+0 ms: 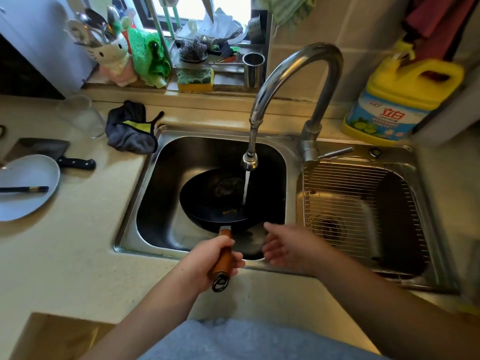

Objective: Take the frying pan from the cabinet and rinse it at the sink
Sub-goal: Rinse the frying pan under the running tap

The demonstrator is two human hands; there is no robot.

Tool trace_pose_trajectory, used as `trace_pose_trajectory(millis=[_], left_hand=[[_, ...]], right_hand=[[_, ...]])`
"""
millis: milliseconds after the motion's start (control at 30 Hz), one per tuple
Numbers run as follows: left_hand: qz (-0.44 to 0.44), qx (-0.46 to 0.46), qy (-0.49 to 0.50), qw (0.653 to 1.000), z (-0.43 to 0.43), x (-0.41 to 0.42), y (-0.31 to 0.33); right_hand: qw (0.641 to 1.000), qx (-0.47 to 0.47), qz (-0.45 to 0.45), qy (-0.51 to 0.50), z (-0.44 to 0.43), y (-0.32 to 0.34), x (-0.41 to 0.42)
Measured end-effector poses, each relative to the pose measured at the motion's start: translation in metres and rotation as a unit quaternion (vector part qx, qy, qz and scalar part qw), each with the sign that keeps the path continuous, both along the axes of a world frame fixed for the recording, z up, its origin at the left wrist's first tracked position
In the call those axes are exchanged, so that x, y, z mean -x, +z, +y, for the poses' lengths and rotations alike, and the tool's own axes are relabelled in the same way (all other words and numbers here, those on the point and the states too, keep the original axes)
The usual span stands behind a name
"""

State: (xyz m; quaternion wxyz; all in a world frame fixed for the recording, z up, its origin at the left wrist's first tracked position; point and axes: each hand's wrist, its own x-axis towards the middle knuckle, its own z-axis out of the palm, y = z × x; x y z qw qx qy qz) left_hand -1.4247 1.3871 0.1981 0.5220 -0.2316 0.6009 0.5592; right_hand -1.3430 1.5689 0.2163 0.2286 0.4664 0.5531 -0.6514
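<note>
Rinsing under way, head view: frying pan (218,201), black, with a wooden handle (223,255), held inside the left basin of the sink (145,193), directly below the tap (293,81); a thin stream of water (246,187) lands on its far right inner side. Left hand (207,263): fingers wrapped tight round the handle, near the sink's front rim. Right hand (288,246): blurred, fingers spread and empty, just right of the pan, over the sink's front edge. A small yellowish speck (230,211) sits on the pan floor. Judged step: the rinse itself, cabinet part done. Next move likely calls for tilting or swirling the pan beneath the tap so water reaches the whole inside, the free hand rubbing residue.
</note>
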Motion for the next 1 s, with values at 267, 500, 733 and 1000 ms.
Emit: trace_pose_trajectory(millis=[267,500,733,1000], left_hand=[[0.007,0.033,-0.027,0.999,0.012,-0.004,-0.008],[-0.104,0.025,-0.058,0.993,0.04,0.018,-0.024],[-0.119,-0.003,-0.015,0.993,0.064,0.014,-0.037],[-0.107,-0.049,-0.03,0.993,0.063,-0.004,-0.042]], right_hand=[[0.955,0.265,-0.025,-0.13,-0.08,0.005,0.011],[0.97,0.177,-0.066,-0.151,-0.082,-0.008,0.025],[0.986,0.132,-0.051,-0.089,-0.066,-0.021,0.001],[0.998,0.016,0.032,0.046,-0.057,-0.029,-0.038]])
